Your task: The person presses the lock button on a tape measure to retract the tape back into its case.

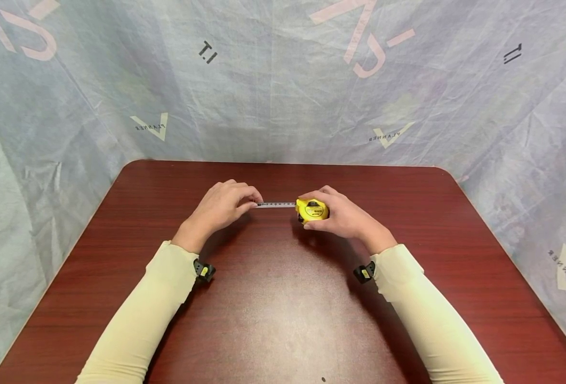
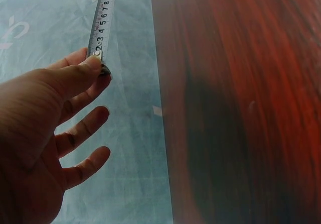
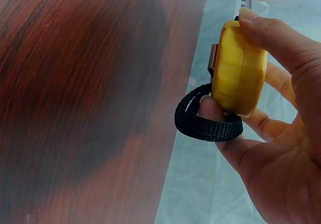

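Note:
A yellow tape measure [image 1: 313, 211] is held above the table in the right hand [image 1: 344, 213], thumb and fingers around its case. Its black wrist strap [image 3: 210, 128] loops beside the fingers in the right wrist view. From the case a short length of metal blade [image 1: 278, 205] runs left, with numbers up to about 9 showing. The left hand [image 1: 222, 205] pinches the blade's hooked end between thumb and fingertips. In the left wrist view, the end hook [image 2: 105, 70] shows just past the thumb, while the lower fingers spread loosely.
Beneath the hands is a dark red wood-grain table [image 1: 273, 277] with rounded far corners. A pale printed cloth [image 1: 273, 80] hangs behind it and along both sides. A small dark speck [image 1: 323, 379] lies near the front edge.

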Tool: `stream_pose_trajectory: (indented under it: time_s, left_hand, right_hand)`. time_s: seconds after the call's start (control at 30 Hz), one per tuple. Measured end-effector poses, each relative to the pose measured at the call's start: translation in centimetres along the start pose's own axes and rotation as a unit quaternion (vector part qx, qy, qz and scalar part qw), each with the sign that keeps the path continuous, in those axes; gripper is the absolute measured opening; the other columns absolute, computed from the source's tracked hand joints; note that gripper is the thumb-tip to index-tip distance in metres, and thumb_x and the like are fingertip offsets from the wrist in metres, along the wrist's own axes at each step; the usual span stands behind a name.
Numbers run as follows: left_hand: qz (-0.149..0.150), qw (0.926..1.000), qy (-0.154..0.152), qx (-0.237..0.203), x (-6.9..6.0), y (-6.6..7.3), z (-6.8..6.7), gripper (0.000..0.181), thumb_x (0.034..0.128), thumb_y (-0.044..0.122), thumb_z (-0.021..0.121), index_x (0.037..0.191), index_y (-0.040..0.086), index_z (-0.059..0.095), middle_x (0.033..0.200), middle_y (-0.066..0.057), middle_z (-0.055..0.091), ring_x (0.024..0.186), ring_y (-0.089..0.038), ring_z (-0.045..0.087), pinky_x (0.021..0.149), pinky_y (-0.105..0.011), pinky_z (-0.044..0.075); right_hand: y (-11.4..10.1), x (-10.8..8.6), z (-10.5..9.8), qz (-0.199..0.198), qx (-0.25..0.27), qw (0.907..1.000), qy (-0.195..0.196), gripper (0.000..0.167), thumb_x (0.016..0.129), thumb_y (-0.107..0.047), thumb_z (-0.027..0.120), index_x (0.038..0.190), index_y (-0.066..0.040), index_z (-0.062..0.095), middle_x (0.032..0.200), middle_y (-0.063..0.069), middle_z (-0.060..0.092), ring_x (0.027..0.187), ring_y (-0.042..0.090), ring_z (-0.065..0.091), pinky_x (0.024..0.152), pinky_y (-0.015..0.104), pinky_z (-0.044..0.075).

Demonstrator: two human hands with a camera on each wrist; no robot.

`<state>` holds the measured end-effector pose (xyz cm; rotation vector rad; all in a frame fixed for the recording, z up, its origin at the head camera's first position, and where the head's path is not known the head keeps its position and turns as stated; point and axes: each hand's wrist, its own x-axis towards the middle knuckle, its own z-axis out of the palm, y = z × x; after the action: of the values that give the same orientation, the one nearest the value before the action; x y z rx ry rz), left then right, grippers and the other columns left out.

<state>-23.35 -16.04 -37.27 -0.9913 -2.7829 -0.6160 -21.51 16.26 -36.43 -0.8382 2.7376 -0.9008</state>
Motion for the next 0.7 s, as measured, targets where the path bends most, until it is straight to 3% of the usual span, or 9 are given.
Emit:
stream_pose_trajectory:
  time_s: [0.7]
  left_hand:
    - [0.013,0.9998,0.016,-0.001,0.65,0.57,0.71,0.01,0.0981,0.022,0.074,0.107,0.025,0.076,0.101,0.011,0.072,0.092,-0.02,0.06,0.08,-0.04,0.046]
  right_hand:
    - [-0.38,0.21,0.41,-0.009,0.016,0.9998,0.002,0.061,0.086,-0.029,0.087,0.142,-0.023,0.061,0.123,0.005,0.052,0.104,0.021,0.056,0.087,0.038,0.051]
